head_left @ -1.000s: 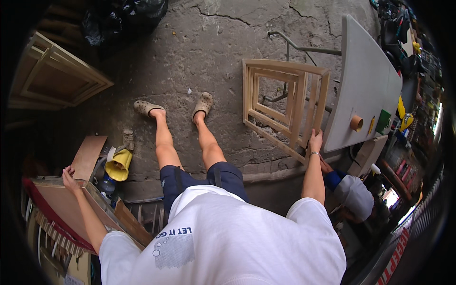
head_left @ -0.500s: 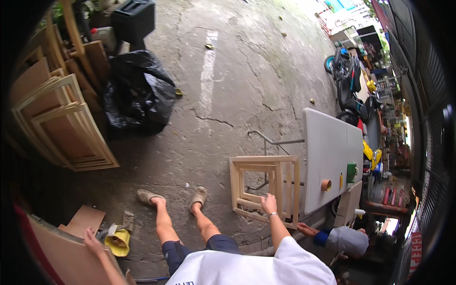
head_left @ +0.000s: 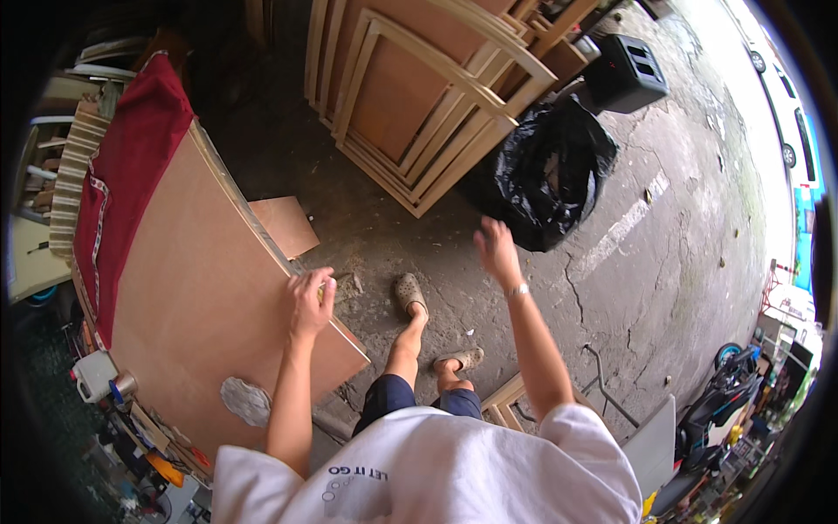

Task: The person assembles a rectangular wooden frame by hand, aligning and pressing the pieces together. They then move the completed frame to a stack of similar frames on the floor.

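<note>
My left hand [head_left: 310, 303] is at the edge of a large plywood sheet [head_left: 201, 288], its thumb apart from loosely bent fingers. Whether it touches the wood, I cannot tell. Out in the air over the concrete, my right hand [head_left: 498, 254] holds nothing, fingers stretched forward and a watch or bracelet at the wrist. Ahead of it leans a stack of pale wooden frames [head_left: 410, 179], several with brown panels. A black plastic bag [head_left: 563, 188] stands to the right of the stack. Beside my right arm, low down, part of another wooden frame [head_left: 504, 403] shows.
Red cloth [head_left: 131, 175] covers the plywood's far left part, and a grey round patch [head_left: 245, 401] lies on its surface. A smaller board [head_left: 285, 225] is on the floor beyond its edge. A dark bin [head_left: 624, 74], a white folding table [head_left: 653, 445] and a motorcycle [head_left: 720, 393] stand to the right.
My view has turned left toward the plywood and the leaning stack. My right hand has come away from the small wooden frames by the white table. My left hand remains near the plywood edge.
</note>
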The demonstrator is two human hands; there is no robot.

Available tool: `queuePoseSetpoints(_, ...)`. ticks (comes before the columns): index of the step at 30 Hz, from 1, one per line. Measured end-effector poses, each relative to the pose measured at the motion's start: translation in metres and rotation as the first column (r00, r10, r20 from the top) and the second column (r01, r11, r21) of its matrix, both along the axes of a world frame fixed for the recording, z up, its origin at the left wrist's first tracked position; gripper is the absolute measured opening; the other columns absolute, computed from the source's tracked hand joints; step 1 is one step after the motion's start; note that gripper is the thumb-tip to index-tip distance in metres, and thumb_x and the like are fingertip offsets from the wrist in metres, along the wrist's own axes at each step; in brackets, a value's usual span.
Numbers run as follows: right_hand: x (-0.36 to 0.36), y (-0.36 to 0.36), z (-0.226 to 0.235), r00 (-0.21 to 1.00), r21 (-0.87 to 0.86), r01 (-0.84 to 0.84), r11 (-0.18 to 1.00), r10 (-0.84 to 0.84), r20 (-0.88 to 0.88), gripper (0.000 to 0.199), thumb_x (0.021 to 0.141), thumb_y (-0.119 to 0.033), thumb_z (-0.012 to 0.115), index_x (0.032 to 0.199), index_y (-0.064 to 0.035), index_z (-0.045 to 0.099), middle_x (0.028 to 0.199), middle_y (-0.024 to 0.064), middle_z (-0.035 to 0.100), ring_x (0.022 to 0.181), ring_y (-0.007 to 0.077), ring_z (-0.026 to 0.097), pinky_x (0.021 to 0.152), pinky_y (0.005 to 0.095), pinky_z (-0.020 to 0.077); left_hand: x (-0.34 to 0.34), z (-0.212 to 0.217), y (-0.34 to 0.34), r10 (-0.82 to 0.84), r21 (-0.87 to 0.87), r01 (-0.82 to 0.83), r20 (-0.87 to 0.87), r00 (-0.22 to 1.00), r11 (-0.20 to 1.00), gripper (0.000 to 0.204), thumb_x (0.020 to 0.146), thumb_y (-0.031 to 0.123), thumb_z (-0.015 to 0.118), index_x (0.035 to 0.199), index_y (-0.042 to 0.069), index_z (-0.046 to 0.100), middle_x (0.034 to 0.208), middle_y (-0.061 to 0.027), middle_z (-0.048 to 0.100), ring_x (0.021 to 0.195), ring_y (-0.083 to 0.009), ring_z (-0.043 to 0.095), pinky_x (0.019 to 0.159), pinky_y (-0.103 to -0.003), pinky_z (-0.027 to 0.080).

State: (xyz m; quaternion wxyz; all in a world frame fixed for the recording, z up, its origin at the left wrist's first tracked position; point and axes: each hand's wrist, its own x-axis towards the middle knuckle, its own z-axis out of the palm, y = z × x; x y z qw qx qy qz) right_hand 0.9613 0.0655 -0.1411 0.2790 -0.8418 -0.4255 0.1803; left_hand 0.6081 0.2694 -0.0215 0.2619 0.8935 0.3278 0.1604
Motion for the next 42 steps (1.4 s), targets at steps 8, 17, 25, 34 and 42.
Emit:
queuePoseSetpoints(8,0.147,0.263,-0.05,0.935,-0.005,0.045,0.999,-0.04,0.352,0.066,0.088,-0.028,0.067,0.14,0.0029,0.04,0.142,0.0268,0.045,0.128,0.0435,0.046,0.106,0.0466,0.0416,0.003,0.005,0.003,0.008,-0.087,-0.015,-0.073,0.997,0.996,0.02,0.091,0.02,0.06,0.103,0.005,0.066,0.09,-0.0098,0.069,0.08,-0.0287,0.064,0.072,-0.041,0.044)
queuePoseSetpoints(17,0.141,0.32,-0.078,0.806,-0.229,0.242,0.943,-0.064,0.589,0.082,0.088,-0.042,0.065,0.15,0.0013,0.032,0.148,0.0288,0.038,0.14,0.0428,0.033,0.115,0.0506,0.0284,0.005,0.004,0.014,-0.013,-0.116,0.002,-0.095,0.995,0.993,0.021,0.086,0.022,0.062,0.099,0.007,0.067,0.079,-0.0077,0.066,0.07,-0.0257,0.061,0.065,-0.037,0.04)
queuePoseSetpoints(25,0.083,0.352,0.006,0.922,-0.374,0.155,0.914,0.002,0.387,0.055,0.094,-0.044,0.057,0.13,-0.0035,0.054,0.132,0.0259,0.053,0.123,0.0413,0.051,0.1,0.0519,0.0418,0.009,0.009,0.012,-0.002,-0.119,-0.015,-0.141,0.99,0.993,0.022,0.086,0.025,0.061,0.097,0.006,0.067,0.08,-0.0071,0.067,0.072,-0.025,0.062,0.066,-0.038,0.039)
queuePoseSetpoints(34,-0.014,0.284,0.036,0.996,0.003,-0.061,0.998,0.061,0.06,0.021,0.099,-0.027,0.054,0.099,-0.006,0.057,0.081,0.0191,0.069,0.078,0.039,0.067,0.069,0.0506,0.0515,0.01,0.007,0.009,-0.02,-0.1,0.003,-0.172,0.985,0.995,0.021,0.086,0.024,0.06,0.092,0.006,0.069,0.085,-0.0074,0.07,0.077,-0.0266,0.064,0.07,-0.038,0.041)
queuePoseSetpoints(42,-0.049,-0.011,0.133,0.937,-0.173,0.277,0.945,-0.306,-0.168,0.027,0.097,-0.033,0.06,0.099,-0.0064,0.055,0.079,0.0166,0.065,0.072,0.0397,0.064,0.06,0.0487,0.0496,0.015,0.004,-0.005,-0.01,0.019,0.014,-0.202,0.979,1.0,0.024,0.094,0.028,0.056,0.093,0.008,0.069,0.088,-0.0093,0.07,0.082,-0.0292,0.066,0.075,-0.041,0.044)
